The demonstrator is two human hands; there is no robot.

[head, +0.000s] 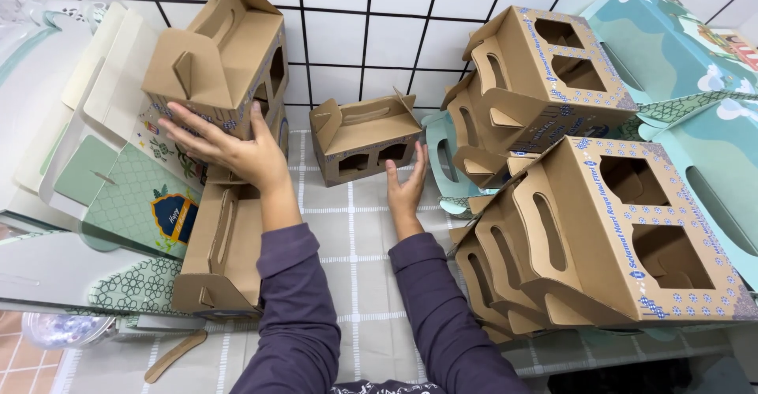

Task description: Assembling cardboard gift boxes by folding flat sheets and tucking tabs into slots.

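My left hand (229, 148) rests with spread fingers against the lower front of a folded brown cardboard carrier box (223, 54) that stands on top of other boxes at the left. My right hand (407, 185) is flat and open, its fingertips touching the right front corner of a smaller brown carrier box (365, 135) with two window cut-outs, which stands on the checked cloth (355, 268) by the tiled wall. Both arms wear purple sleeves.
A stack of nested brown carrier boxes (600, 228) fills the right side, with another stack (537, 78) behind it. Teal printed boxes (679, 54) lie at far right. Flat green and white printed cartons (118, 181) and a flat brown box (225, 252) lie at left.
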